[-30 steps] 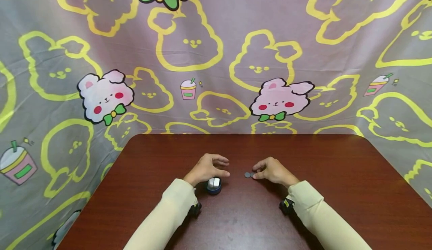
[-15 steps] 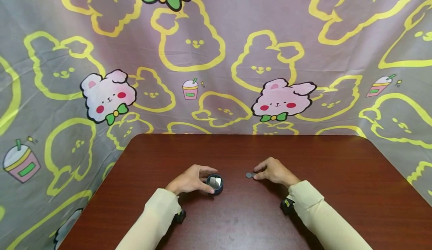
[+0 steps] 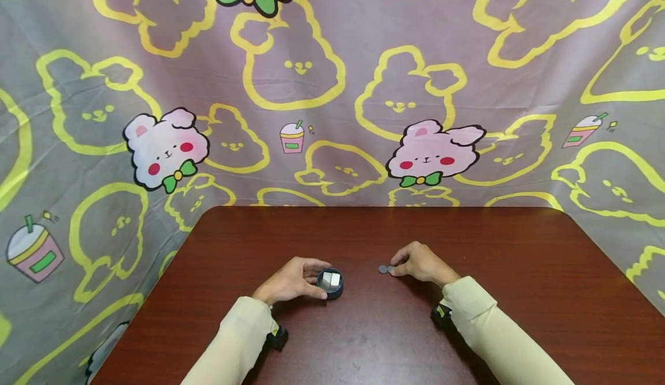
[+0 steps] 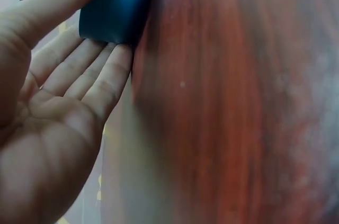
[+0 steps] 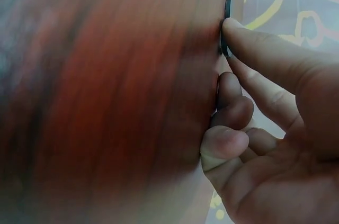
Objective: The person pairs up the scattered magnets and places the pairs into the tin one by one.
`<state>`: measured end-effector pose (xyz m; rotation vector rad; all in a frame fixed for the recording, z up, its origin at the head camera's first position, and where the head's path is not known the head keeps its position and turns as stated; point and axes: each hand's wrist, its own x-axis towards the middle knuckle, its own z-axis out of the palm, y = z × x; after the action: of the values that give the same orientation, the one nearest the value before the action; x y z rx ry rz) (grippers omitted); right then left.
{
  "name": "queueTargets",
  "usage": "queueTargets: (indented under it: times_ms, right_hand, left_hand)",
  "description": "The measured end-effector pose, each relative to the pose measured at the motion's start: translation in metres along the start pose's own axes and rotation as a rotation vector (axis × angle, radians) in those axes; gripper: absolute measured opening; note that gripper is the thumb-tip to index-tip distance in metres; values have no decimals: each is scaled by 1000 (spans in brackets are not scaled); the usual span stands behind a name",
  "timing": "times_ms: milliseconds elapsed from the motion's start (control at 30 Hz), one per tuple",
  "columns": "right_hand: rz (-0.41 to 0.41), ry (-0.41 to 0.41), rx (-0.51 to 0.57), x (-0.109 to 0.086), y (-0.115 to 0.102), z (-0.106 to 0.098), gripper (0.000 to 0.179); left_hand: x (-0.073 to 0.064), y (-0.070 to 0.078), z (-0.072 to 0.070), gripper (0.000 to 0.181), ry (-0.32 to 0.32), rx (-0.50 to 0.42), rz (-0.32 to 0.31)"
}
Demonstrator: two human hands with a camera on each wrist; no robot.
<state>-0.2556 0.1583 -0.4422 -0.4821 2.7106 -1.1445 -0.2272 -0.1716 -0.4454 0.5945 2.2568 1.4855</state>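
Note:
A low, round, dark blue container (image 3: pixel 340 291) stands on the table left of the middle, with silvery-white blocks (image 3: pixel 332 280) inside. My left hand (image 3: pixel 292 281) holds it from its left side, thumb at the near side and fingers at the far side. In the left wrist view the fingertips meet the bottom part of the container's blue wall (image 4: pixel 114 9). To the right, two small flat grey discs (image 3: pixel 383 269) lie side by side. My right hand (image 3: pixel 422 264) pinches the right disc at its edge with thumb and index finger, the other fingers curled against the tabletop.
The dark red-brown wooden table (image 3: pixel 363 339) has rounded far corners. Behind it hangs a grey-pink curtain (image 3: pixel 332 125) with rabbit and cup prints. Dark wrist cameras (image 3: pixel 277 337) are strapped under both cream sleeves.
My left hand has drawn back to the left and down from above the container and now grips its side. The right hand has stayed at the discs.

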Motion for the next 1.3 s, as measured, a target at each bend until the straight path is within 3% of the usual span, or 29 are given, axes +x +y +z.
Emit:
queueTargets:
  times_ms: [200,367,767,1000,1300]
  right_hand:
    - [-11,-22,57,0,-2,0,10]
    - [35,-49,125,0,-4,-2,5]
    - [149,-125,505,-1,0,-3,19]
    - [165,-120,557,0,-1,-2,17]
    - [190,-108,528,3,-3,1,13]
  left_hand:
    - [0,-1,1,61,8,-31,-7]
    - [1,0,0,60,15,-35,-7]
    - [1,-3,1,59,14,-35,-1]
    - [1,-2,1,59,15,-30,-6]
    - [1,-4,2,59,20,-43,1]
